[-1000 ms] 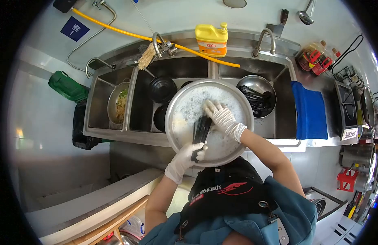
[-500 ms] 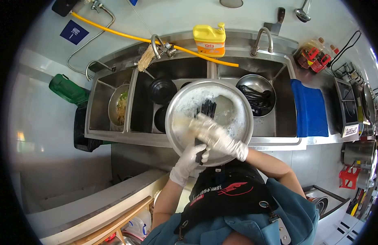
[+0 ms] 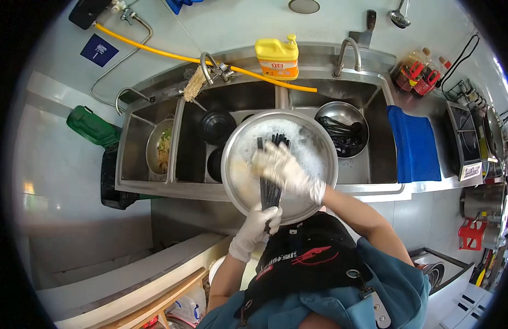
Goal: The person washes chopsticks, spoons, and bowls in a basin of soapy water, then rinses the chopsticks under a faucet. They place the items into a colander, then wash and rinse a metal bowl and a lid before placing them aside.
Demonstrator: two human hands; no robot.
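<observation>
A bundle of black chopsticks (image 3: pixel 272 194) slants over a wide steel basin (image 3: pixel 226 140) of sudsy water. My left hand (image 3: pixel 258 226), in a whitish glove, is wrapped round the bundle's near end at the basin's front rim. Gloved as well, my right hand (image 3: pixel 287 171) lies across the upper part of the chopsticks, its fingers smeared by motion. A pale tan blur shows beside those fingers, and I cannot tell what it is. The far tips of the chopsticks fan out slightly beyond my right hand.
Behind the basin runs a steel sink (image 3: pixel 369 186) with several compartments. A steel bowl (image 3: pixel 347 109) of black utensils stands at right, dark bowls (image 3: pixel 217 127) at left. A yellow detergent jug (image 3: pixel 277 57) stands on the back ledge. A blue cloth (image 3: pixel 412 145) hangs at right.
The chopsticks now show longer and more upright between my hands, with their tips fanned. My right hand has shifted slightly up along them; my left hand is slightly lower.
</observation>
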